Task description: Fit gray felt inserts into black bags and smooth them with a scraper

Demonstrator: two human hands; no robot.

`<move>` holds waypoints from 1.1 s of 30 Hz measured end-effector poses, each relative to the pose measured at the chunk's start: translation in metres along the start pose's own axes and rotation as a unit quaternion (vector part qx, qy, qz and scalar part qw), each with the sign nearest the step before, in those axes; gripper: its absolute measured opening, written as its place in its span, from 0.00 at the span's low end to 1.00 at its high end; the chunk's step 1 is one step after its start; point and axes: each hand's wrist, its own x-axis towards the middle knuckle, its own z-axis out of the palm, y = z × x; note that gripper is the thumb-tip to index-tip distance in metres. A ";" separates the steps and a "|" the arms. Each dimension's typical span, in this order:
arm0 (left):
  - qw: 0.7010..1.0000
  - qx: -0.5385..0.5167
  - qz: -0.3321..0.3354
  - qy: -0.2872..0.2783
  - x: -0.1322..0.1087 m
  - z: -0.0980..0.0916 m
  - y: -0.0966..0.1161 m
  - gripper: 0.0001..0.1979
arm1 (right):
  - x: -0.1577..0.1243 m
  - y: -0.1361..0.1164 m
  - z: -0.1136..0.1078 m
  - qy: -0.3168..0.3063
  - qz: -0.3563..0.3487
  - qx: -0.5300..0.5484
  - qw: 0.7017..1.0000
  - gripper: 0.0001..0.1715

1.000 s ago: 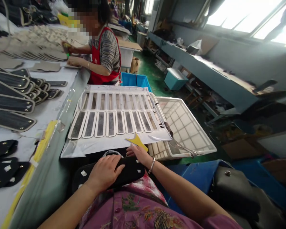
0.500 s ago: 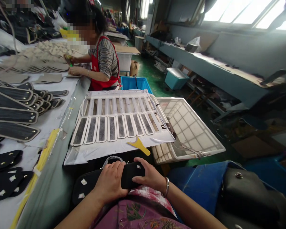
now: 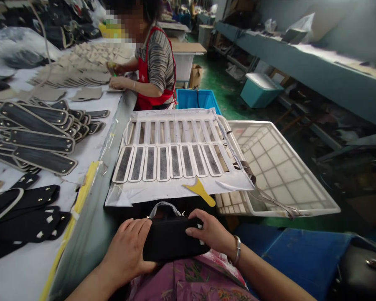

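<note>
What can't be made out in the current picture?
Head view:
Underside of the held black piece: faces away from the camera.
Most of the right hand's lower fingers: hidden by the hand itself.
The yellow-green item by the co-worker: too small and blurred to identify.
The dark bag at lower right: cut off by the right edge.

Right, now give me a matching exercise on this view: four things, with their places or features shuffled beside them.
Things:
1. Black item
2. Yellow tool
3. Red apron
4. White crate

Places or features:
A. Worn by the co-worker
B. Grid-patterned walls
C. At the near edge of the white sheet
D. Held by the left hand and right hand

Pairs: 1-D, 2-C, 3-A, 4-B.
</note>
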 end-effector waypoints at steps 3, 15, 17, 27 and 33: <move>1.000 -0.002 0.009 -0.014 0.001 -0.004 -0.003 0.36 | 0.013 -0.008 -0.004 -0.018 -0.008 -0.081 0.996 0.11; 1.000 -0.017 0.011 -0.015 0.005 -0.007 -0.003 0.31 | 0.059 -0.059 0.043 -0.120 -0.117 -0.234 0.958 0.19; 1.000 -0.013 0.008 -0.017 0.004 -0.009 -0.002 0.33 | 0.060 -0.066 0.052 -0.124 -0.145 -0.257 0.947 0.20; 0.998 -0.043 -0.044 0.013 -0.015 -0.007 -0.014 0.45 | 0.023 -0.068 0.057 -0.007 -0.178 -0.308 0.935 0.42; 0.996 -0.059 -0.060 0.018 -0.014 -0.006 -0.014 0.44 | 0.030 -0.073 0.071 -0.010 -0.152 -0.317 0.936 0.38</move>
